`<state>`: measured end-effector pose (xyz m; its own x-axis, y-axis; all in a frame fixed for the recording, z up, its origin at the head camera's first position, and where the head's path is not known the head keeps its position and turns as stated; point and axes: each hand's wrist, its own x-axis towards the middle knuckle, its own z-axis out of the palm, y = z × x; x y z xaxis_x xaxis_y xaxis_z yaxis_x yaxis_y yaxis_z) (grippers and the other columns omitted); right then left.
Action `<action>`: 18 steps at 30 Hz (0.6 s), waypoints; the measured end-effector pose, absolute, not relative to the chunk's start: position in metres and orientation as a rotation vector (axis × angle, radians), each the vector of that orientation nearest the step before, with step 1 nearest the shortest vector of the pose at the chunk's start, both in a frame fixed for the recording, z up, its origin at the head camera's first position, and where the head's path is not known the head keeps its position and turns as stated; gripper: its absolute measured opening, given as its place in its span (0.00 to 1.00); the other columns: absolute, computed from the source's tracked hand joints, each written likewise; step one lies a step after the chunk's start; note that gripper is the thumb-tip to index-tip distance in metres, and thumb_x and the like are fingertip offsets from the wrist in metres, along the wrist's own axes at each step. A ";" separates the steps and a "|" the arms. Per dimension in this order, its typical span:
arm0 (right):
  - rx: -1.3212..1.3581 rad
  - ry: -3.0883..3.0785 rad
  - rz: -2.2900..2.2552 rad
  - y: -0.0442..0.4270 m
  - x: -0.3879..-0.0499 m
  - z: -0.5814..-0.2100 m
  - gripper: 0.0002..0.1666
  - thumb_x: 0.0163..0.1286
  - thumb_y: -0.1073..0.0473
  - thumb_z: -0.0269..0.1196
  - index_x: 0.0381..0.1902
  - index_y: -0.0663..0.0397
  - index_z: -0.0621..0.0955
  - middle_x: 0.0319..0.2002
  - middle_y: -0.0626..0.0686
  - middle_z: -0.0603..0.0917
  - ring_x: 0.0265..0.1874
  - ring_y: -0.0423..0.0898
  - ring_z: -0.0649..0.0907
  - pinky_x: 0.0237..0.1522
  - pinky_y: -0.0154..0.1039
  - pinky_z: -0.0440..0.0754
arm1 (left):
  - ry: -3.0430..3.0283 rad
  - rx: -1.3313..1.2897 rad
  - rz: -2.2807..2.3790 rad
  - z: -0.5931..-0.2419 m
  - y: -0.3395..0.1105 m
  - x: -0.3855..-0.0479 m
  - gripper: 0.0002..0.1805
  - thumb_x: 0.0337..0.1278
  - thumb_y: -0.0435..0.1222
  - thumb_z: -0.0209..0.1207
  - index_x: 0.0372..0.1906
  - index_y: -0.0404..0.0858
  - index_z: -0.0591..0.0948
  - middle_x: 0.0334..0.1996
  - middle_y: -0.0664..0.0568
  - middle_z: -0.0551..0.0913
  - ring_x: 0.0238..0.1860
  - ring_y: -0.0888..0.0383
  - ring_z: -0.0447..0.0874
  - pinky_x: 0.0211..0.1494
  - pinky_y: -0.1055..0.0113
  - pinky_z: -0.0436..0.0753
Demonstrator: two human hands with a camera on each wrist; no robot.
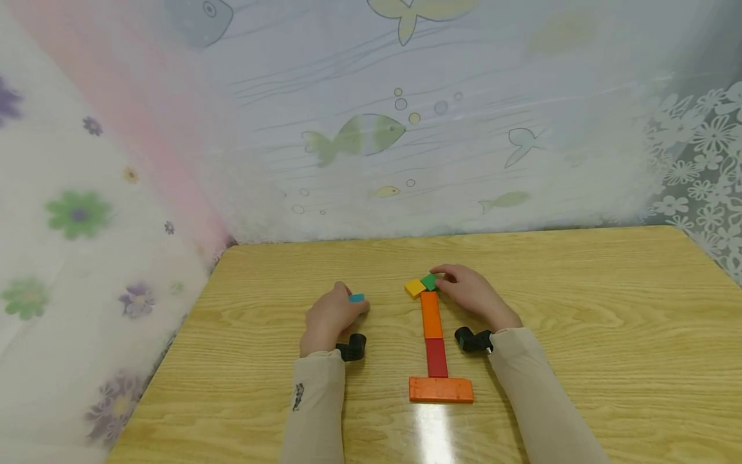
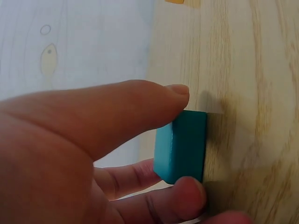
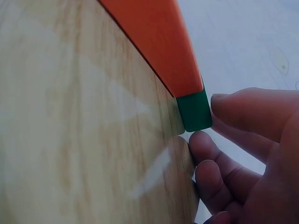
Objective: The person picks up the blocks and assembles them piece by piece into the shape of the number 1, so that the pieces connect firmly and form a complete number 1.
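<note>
My left hand [image 1: 332, 316] pinches a small blue block [image 1: 356, 298] between thumb and fingers, left of the row of blocks. In the left wrist view the blue block [image 2: 184, 147] shows bevelled edges and is at the tabletop. At the far end of the row, my right hand [image 1: 472, 293] has thumb and fingertips around a small green block [image 1: 429, 282]. The green block [image 3: 195, 112] meets the end of an orange block [image 3: 161, 46] in the right wrist view. A yellow block [image 1: 415, 288] lies against the green one's left side.
Toward me from the green block run a long orange block [image 1: 431, 314], a red block [image 1: 437, 357] and a crosswise orange block [image 1: 440, 390]. All lie on a wood-grain table [image 1: 608, 361]. A fish-patterned sheet [image 1: 464, 161] hangs behind, a flowered one [image 1: 75, 290] at left.
</note>
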<state>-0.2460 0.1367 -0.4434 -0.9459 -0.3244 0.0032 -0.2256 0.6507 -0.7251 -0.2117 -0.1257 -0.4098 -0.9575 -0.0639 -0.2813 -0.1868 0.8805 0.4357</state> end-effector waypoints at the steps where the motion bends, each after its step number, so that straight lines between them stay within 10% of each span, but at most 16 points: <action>1: -0.459 2.736 -1.180 0.137 -0.246 -0.443 0.21 0.68 0.52 0.51 0.58 0.49 0.71 0.54 0.57 0.73 0.51 0.53 0.72 0.51 0.52 0.67 | 2.793 -0.189 0.687 -0.410 -0.125 -0.212 0.21 0.53 0.52 0.53 0.43 0.42 0.68 0.19 0.50 0.75 0.17 0.55 0.72 0.22 0.64 0.68; 18: -0.469 2.742 -1.177 0.136 -0.245 -0.444 0.21 0.69 0.54 0.50 0.58 0.50 0.71 0.55 0.56 0.72 0.51 0.53 0.72 0.50 0.52 0.68 | 2.858 -0.084 0.654 -0.411 -0.116 -0.211 0.24 0.49 0.53 0.58 0.45 0.42 0.71 0.29 0.49 0.76 0.25 0.53 0.72 0.26 0.62 0.69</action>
